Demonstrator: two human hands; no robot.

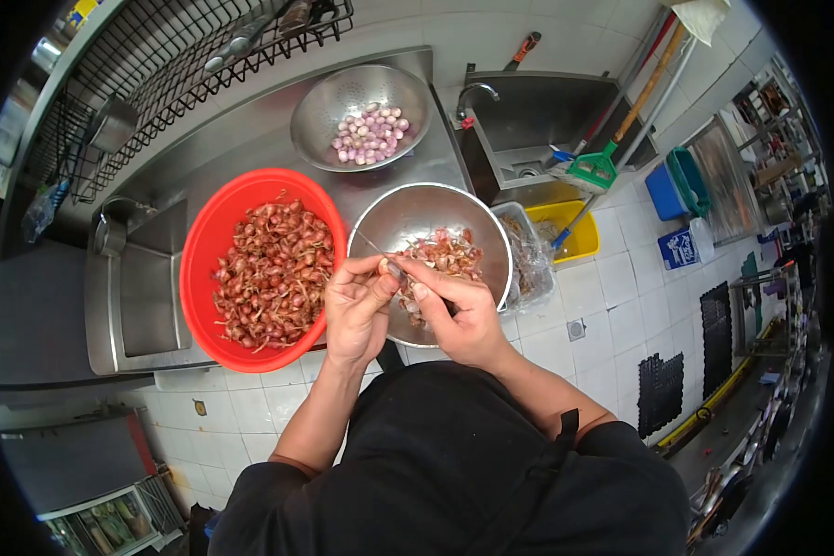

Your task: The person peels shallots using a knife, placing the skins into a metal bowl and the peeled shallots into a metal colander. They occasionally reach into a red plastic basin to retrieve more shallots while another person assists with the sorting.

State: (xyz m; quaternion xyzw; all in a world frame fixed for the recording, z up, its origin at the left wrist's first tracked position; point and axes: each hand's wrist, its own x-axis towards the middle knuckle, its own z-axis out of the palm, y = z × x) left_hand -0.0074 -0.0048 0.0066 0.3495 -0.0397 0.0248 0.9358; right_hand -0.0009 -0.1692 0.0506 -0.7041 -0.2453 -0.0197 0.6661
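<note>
My left hand [360, 310] pinches a small shallot [394, 271] between thumb and fingertips, above the near left rim of a steel bowl [372, 218]. My right hand [461, 315] meets it there, fingers closed around a small knife whose thin blade [369, 243] points up and left past the shallot. The knife's handle is mostly covered by my palm. Papery shallot skins [445, 252] lie inside the steel bowl. To the left stands a red basin [197, 269] full of unpeeled shallots [273, 269]. Behind, a steel colander [320, 102] contains peeled shallots [371, 134].
A sink [153, 292] lies at the left and another basin [547, 120] with a tap [477, 90] at the back right. A wire rack [185, 69] overhangs the counter. A green-headed broom [593, 170] leans near a yellow bin [579, 232].
</note>
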